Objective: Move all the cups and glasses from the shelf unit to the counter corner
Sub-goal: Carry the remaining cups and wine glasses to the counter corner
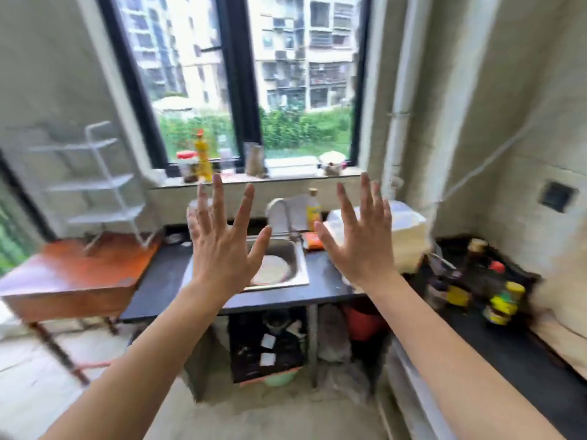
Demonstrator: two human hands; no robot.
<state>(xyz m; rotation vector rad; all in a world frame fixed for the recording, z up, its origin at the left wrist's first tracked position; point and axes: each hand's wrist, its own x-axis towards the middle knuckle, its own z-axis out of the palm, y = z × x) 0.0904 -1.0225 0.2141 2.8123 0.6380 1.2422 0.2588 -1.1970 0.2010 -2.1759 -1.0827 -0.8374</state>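
Dark counter point(165, 281) running far across under window, white shelf unit point(101, 185) standing far left on wooden table point(73, 274), tiers looking bare through blur, left hand point(219, 246) and right hand point(362, 242) raised, fingers spreading wide, gripping nothing, hovering over sink point(286, 258)

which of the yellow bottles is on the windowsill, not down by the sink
The tall yellow bottle with the red top, standing on the windowsill beside a red-lidded jar. The other yellow bottle stands lower, behind the sink.

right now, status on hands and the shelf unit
Left hand and right hand both open, empty, raised over the sink. White shelf unit on the wooden table, tiers look bare; image blurred. Nothing blocking the reach.
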